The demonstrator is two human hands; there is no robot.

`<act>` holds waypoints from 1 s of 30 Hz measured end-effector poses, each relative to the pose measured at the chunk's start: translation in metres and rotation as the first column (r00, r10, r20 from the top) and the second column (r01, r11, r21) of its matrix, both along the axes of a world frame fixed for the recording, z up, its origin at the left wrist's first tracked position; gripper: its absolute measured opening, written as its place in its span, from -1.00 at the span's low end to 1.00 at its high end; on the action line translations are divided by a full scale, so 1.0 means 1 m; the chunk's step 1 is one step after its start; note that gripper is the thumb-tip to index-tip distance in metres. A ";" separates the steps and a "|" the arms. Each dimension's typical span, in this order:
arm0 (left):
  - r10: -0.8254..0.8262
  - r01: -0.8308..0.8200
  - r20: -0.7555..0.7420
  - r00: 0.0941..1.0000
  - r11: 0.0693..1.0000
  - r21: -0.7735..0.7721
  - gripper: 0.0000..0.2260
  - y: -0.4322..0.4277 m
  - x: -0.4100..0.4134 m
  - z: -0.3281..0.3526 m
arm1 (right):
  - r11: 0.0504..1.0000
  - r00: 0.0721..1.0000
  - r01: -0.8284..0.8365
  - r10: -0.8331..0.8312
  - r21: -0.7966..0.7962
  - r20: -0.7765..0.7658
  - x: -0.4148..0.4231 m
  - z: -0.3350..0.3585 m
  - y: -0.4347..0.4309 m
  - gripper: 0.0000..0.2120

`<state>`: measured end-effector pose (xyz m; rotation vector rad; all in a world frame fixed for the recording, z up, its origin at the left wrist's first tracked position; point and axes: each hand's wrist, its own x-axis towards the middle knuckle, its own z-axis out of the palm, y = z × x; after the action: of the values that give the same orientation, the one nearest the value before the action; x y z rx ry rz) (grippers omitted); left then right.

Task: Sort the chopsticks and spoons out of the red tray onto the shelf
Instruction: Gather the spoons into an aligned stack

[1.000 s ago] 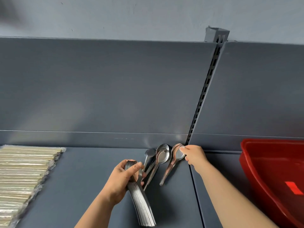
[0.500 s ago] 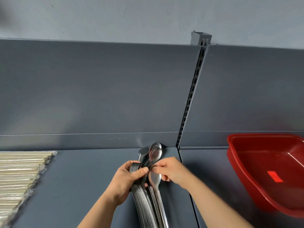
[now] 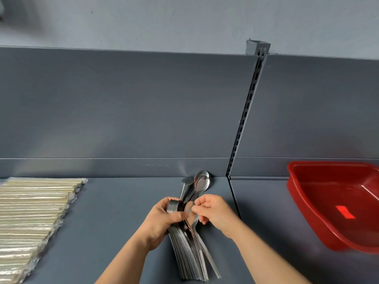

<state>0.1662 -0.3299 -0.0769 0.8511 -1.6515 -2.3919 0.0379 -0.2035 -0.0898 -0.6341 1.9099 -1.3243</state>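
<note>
Shelf (image 3: 114,212): grey, flat, backed by a grey panel; slotted upright (image 3: 245,119) at the joint between two sections.

Chopsticks (image 3: 30,218): wrapped in clear film, laid in a wide row at the shelf's left end. Appear sorted.

Stacked spoons (image 3: 186,255): thick nested bundle, handles fanned toward the viewer, bowls clamped inside the left hand (image 3: 164,220), which is wrapped tight around the bowl end.

Single spoon (image 3: 191,210): pinched by thumb and forefinger of the right hand (image 3: 215,214), pressed against the side of the bundle; seemingly being added to the stack.

Loose spoons (image 3: 200,184): a few lying at the shelf's back edge, just beyond both hands, bowls touching the panel. Not yet gathered.

Red tray (image 3: 303,203): on the right shelf section, well apart from the hands. Visible interior bare; far right cut off.

Progress, as judged: near the end; only collecting and squaring the spoons left.

Writing: none legible. Bright red patch on the tray floor, unreadable, possibly a reflection.
</note>
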 end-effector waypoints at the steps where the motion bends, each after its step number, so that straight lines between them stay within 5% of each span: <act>1: -0.014 0.014 0.004 1.000 1.000 -0.004 -0.59 0.001 0.001 0.001 | 1.000 1.000 0.005 -0.005 -0.009 -0.011 0.002 0.000 0.000 -0.95; 11: -0.005 0.009 0.045 0.999 0.997 -0.077 -0.71 0.003 0.002 0.003 | 1.000 0.999 -0.017 0.018 0.018 -0.046 0.010 0.011 0.003 -0.85; 21: 0.240 -0.239 0.008 0.971 0.969 -0.070 -0.72 0.000 -0.003 -0.003 | 0.985 0.988 -0.150 0.153 0.083 -0.032 0.018 0.012 0.010 -0.95; 30: 0.193 -0.194 -0.008 0.981 0.981 -0.023 -0.75 0.005 0.003 0.002 | 0.981 0.981 -0.175 0.181 0.087 -0.064 0.023 0.008 0.010 -0.92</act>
<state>0.1693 -0.3249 -0.0748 0.9518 -1.5149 -2.2379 0.0607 -0.1931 -0.0817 -0.8013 1.9043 -1.1194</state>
